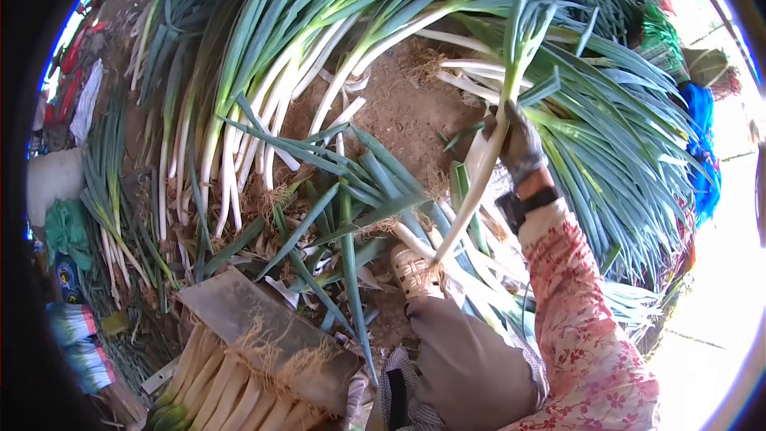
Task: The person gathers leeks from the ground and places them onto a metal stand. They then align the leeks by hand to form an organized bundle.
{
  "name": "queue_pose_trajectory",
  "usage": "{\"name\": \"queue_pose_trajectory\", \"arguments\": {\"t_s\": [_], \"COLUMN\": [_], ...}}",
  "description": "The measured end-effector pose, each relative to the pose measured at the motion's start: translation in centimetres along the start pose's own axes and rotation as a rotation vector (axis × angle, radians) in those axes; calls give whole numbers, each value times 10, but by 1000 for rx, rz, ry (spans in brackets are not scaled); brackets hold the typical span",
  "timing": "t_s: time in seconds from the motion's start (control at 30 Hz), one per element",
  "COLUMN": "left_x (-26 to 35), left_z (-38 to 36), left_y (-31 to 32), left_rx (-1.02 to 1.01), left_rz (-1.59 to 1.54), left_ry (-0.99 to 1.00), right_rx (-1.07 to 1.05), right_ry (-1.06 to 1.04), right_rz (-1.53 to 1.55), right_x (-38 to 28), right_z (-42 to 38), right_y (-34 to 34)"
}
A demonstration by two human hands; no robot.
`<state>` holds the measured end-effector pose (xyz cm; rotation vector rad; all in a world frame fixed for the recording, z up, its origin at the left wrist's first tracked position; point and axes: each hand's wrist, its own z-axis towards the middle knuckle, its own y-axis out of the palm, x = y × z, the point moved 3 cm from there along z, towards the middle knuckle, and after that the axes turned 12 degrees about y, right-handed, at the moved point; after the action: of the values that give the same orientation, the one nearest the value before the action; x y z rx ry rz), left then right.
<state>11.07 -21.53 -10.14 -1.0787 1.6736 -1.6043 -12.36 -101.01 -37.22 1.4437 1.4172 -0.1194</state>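
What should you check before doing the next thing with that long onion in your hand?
1. Right hand grips the green onion firmly: ok, gloved fingers are wrapped around the stalk.
2. Stalk whole, not snapped: ok, it runs straight down to its roots.
3. Roots free of soil: cannot tell, the root end is too small to judge.
4. Left hand ready: cannot tell, it is not in view.
5. Trimmed stalks stacked neatly: ok, they lie side by side at the lower left.
6. Flat board usable: not ok, roots and leaves lie on it.
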Motion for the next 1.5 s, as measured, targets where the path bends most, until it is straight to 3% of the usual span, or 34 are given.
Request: {"name": "queue_pose_trajectory", "arguments": {"t_s": [0.07,0.13,0.17,0.2,0.23,0.27,0.3,0.33,0.37,0.4,0.43,0.47,0.53,0.63,0.7,0.83,0.9,1.03,1.13,1.23,1.3,1.37,1.43,1.5], "left_x": [-8,-32,-48,-64,-77,-59,-47,-28,-43,-29,-17,-17,-15,-10,-10,-17,-20,-21,-19,-16,-14,-11,-17,-17], "left_z": [-12,-14,-16,-19,-17,-13,-15,-13,-19,-17,-19,-21,-18,-22,-19,-21,-22,-23,-24,-24,-25,-24,-21,-20], "left_y": [-3,3,5,9,14,16,11,9,17,18,13,14,11,11,10,16,18,19,17,16,10,12,21,18], "left_rx": [-21,-1,17,44,73,96,-20,-3,2,63,127,165,211,290,332,366,376,389,392,367,363,356,381,340], "left_rz": [51,142,183,229,274,298,211,198,368,489,423,450,385,328,311,322,320,344,383,403,372,361,412,396], "left_ry": [45,38,52,88,135,157,42,-4,57,25,16,-30,-87,-100,-91,-87,-92,-90,-102,-112,-119,-134,-72,-109], "right_rx": [-2,81,137,329,464,621,719,603,349,444,578,582,481,481,434,302,65,146,92,-4,-570,-956,-1044,-1022], "right_ry": [107,247,190,185,118,-24,19,-189,-467,-689,-304,-284,-471,-120,-357,-677,-762,-1258,-1471,-1511,-1227,-1029,-872,-803], "right_rz": [15,23,-231,-582,-677,-1086,-1476,-1709,-1657,-1891,-1431,-1673,-1615,-1268,-1175,-1370,-1358,-1552,-1797,-2318,-2049,-1873,-1813,-1798], "right_x": [1,17,15,10,12,13,13,21,27,27,8,-9,-41,-57,-59,-87,-102,-95,-20,106,200,295,354,365], "right_z": [-61,-91,-115,-141,-166,-171,-165,-175,-176,-174,-216,-221,-212,-272,-292,-288,-292,-316,-336,-370,-410,-422,-419,-419], "right_y": [-5,-73,-87,-104,-109,-156,-218,-277,-322,-369,-257,-228,-235,-56,26,144,217,388,498,569,579,560,530,520]}}
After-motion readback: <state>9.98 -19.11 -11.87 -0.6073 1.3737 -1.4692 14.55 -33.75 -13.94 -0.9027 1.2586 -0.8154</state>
